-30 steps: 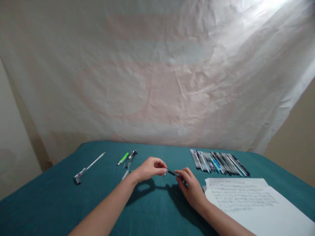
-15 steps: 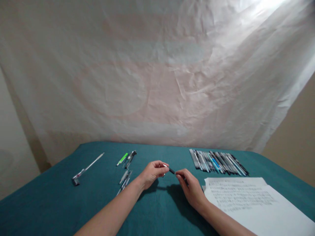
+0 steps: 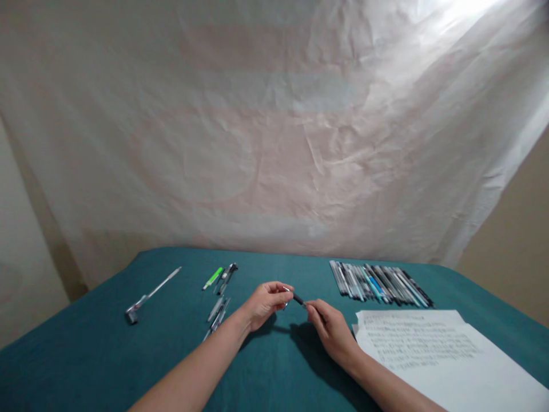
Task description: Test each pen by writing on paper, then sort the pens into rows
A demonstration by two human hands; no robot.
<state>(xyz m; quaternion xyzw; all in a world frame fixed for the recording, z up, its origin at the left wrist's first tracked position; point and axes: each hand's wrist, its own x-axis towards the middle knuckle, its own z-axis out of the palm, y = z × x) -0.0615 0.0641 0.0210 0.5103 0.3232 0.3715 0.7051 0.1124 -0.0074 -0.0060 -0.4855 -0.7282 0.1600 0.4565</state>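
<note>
My left hand and my right hand meet over the middle of the teal table. Between them they pinch a thin dark pen, the left fingers at its upper end and the right fingers at its lower end. Both hands are closed round it. Just left of my left wrist lie two or three loose pens.
A row of several pens lies at the back right. A stack of written white sheets sits at the right front. A green highlighter and dark pens lie at the back, a long clear pen farther left. A creased white cloth hangs behind.
Both hands stay on the pen. The left hand has drawn slightly nearer and the right fingers have closed tighter on the pen's lower end.
</note>
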